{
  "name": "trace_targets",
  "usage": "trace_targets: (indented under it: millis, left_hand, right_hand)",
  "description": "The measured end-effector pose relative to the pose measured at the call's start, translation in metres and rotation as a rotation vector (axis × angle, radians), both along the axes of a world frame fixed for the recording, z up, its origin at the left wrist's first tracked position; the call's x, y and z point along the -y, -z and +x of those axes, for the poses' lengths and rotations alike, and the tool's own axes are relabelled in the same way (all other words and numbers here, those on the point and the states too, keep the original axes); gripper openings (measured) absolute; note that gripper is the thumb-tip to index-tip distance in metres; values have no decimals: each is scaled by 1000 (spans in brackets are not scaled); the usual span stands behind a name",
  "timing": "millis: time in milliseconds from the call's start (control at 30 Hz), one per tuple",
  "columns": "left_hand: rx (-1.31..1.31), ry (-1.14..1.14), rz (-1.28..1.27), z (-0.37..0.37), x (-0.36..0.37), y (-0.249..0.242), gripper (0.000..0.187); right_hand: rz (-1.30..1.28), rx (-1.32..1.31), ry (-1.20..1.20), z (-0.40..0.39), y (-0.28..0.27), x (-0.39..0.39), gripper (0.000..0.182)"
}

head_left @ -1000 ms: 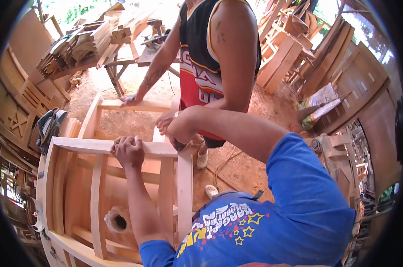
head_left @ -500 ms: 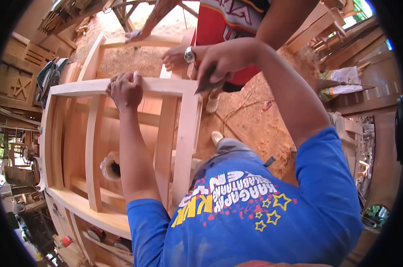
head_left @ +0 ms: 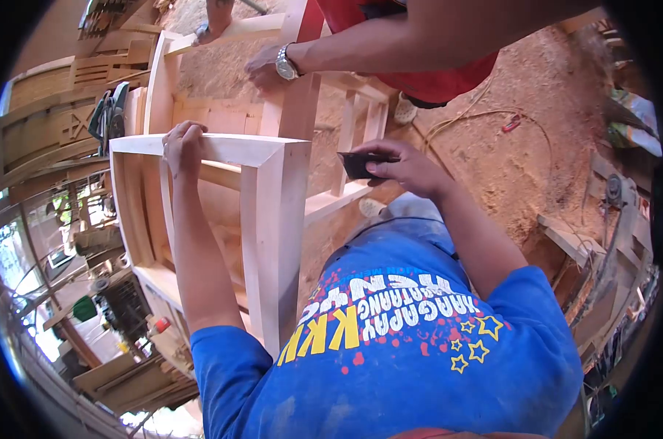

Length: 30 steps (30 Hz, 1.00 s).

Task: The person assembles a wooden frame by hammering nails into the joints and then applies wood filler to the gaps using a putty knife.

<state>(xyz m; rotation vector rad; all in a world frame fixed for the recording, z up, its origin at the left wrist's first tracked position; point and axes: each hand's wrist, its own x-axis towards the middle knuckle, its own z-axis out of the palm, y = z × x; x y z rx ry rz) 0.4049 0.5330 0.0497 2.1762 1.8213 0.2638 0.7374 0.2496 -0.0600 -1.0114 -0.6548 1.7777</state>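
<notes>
A pale wooden frame with rails and upright members stands in front of me, its near corner facing my body. My left hand is closed over the top rail, fingers wrapped across the edge. Right of that corner, my right hand pinches a dark folded piece of sandpaper between thumb and fingers. The sandpaper is held apart from the wood. Its underside is hidden.
Across the frame, a co-worker's hand with a wristwatch rests at a wooden post. A cord lies on the sawdust-covered ground. A power tool sits at left, and wood pieces at right.
My right hand with the sandpaper has come off the frame's corner and moved right and toward me. The frame now appears turned, showing more of its corner post. My left hand stays on the rail.
</notes>
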Motion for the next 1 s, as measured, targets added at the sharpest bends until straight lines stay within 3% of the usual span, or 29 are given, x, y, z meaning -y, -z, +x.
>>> trace_targets:
  millis: [67,167,200,267,367,500,600,733,900,1000]
  left_hand:
    - [-69,-90,52,16,8,0,25]
    - [-365,376,337,-15,-11,22,17]
    - [-377,413,414,-12,-5,19,13]
    - [-414,392,331,-20,-10,20,17]
    - [-124,-147,108,1,-2,20,24]
    - [-118,-159,52,2,0,15,30]
    - [-115,-128,63,2,-2,16,28]
    - [-96,-138,78,-2,-4,21,27]
    - [-131,-165,152,13,11,12,26]
    - [-106,-165,126,8,7,14,25]
  right_hand:
    - [93,45,-85,13,-5,-17,40]
    - [258,201,-234,35,-11,-42,40]
    - [351,245,-248,40,-19,-52,39]
    - [356,135,-353,48,-11,-75,39]
    - [497,238,-383,44,-18,-99,39]
    - [505,240,-496,47,-27,-117,36]
    - [507,444,-533,64,-46,-128,34]
    - [641,457,-440,73,-47,-137,33]
    - [404,344,-399,84,-51,-141,36]
    - [468,204,-531,78,-33,-146,36]
